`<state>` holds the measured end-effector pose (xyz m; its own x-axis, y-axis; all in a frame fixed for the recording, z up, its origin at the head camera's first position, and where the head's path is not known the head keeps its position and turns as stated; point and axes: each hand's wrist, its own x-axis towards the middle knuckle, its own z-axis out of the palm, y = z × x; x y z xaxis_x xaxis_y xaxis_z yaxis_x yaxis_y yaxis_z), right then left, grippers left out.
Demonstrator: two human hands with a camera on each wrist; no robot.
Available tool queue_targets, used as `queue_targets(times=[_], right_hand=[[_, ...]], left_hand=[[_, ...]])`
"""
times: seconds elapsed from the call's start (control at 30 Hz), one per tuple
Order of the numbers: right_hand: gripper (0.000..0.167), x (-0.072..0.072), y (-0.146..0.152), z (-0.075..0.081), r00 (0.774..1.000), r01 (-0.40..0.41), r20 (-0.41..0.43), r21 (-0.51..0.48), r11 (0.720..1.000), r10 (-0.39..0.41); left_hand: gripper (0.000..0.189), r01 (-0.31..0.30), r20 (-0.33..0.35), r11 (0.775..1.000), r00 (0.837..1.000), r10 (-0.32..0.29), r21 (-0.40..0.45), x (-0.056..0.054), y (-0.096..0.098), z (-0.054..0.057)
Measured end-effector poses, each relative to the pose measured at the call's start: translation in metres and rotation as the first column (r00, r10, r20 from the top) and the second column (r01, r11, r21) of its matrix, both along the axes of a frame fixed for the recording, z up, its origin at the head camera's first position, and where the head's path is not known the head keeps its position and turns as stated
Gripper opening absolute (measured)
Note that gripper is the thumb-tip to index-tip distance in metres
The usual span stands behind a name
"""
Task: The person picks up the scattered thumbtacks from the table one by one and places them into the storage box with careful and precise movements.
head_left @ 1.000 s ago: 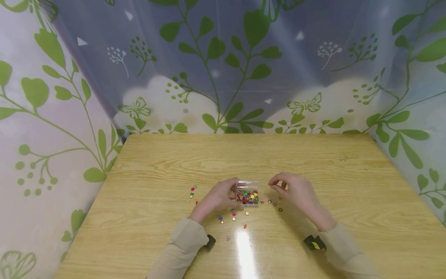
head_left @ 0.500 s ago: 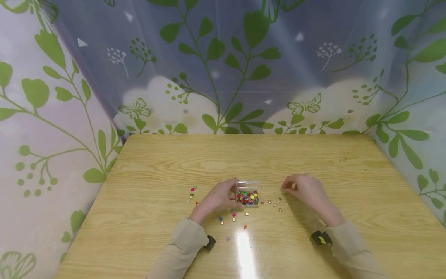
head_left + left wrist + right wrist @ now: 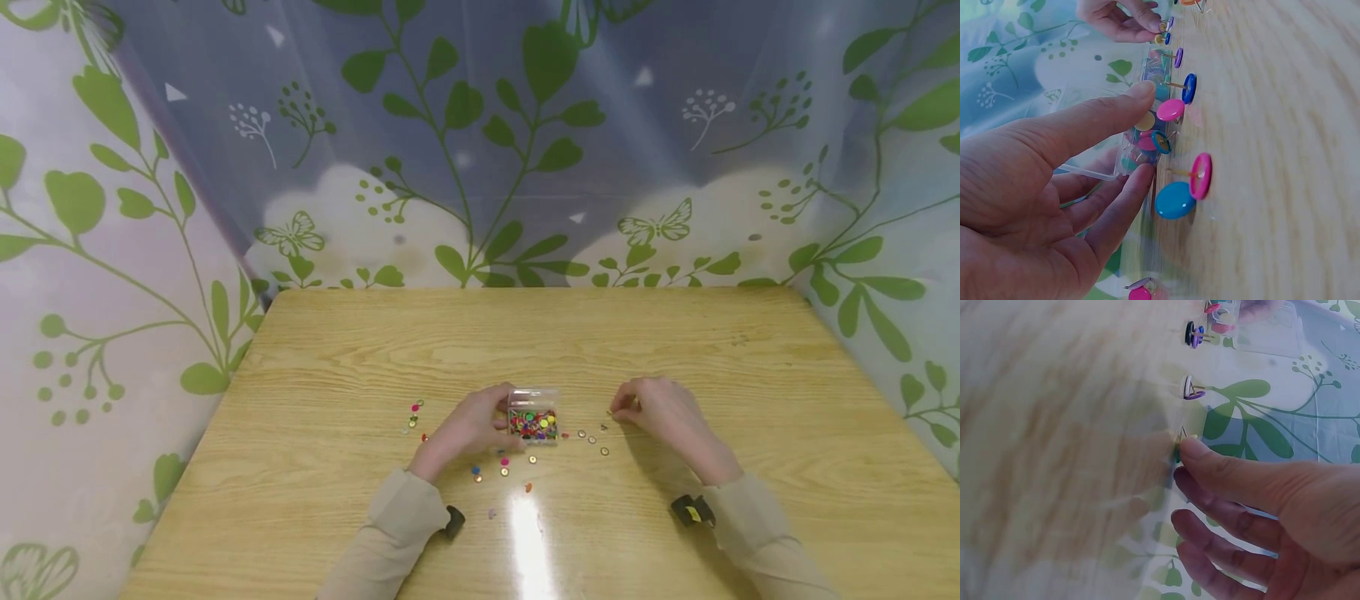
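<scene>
A small clear plastic box stands on the table with its lid raised, filled with colourful thumbtacks. My left hand holds it from the left, thumb at the near side and fingers behind. To the right of the box, my right hand is low over the tabletop. Its thumb and index finger pinch a green thumbtack, mostly hidden by the thumb in the right wrist view. A few loose thumbtacks lie between the box and this hand, brassy undersides showing in the head view.
More thumbtacks lie scattered on the wooden table: a pink one left of the left hand, an orange one in front of the box. Leaf-printed curtain rises behind the table and along both sides.
My right hand has moved to the right, away from the box, and dropped lower, where its fingertips now meet at a thumbtack. The left hand and box have stayed in place.
</scene>
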<state>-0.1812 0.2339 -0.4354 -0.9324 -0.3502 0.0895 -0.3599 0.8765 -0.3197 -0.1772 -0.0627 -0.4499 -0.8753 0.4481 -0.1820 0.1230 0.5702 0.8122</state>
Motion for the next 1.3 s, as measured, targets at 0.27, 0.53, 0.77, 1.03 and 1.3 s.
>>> queue_targets(times=[0.27,0.53,0.77,1.03,1.3], right_hand=[[0.007,0.001,-0.001,0.004,0.999,0.031,-0.017,-0.041,0.999,-0.032],[0.008,0.001,-0.008,0.003,0.998,0.013,-0.054,-0.028,1.000,-0.015],[0.010,0.006,-0.021,0.007,0.996,-0.039,-0.077,-0.034,0.999,0.036],[0.010,0.013,-0.041,0.004,0.991,-0.095,-0.098,-0.043,0.995,0.090],[0.014,0.020,-0.065,0.009,0.990,-0.130,-0.073,-0.096,0.987,0.123]], left_hand=[[0.065,0.009,-0.011,1.000,1.000,-0.009,-0.011,0.000,0.000,0.000],[0.068,0.010,-0.014,1.000,1.000,-0.010,-0.016,0.000,0.000,0.000],[0.069,0.009,-0.012,1.000,1.000,-0.009,-0.017,0.000,0.000,0.000],[0.071,0.000,-0.008,1.000,1.000,0.000,-0.020,0.000,0.001,0.000],[0.065,0.002,-0.005,1.000,1.000,-0.002,0.003,-0.001,0.001,-0.001]])
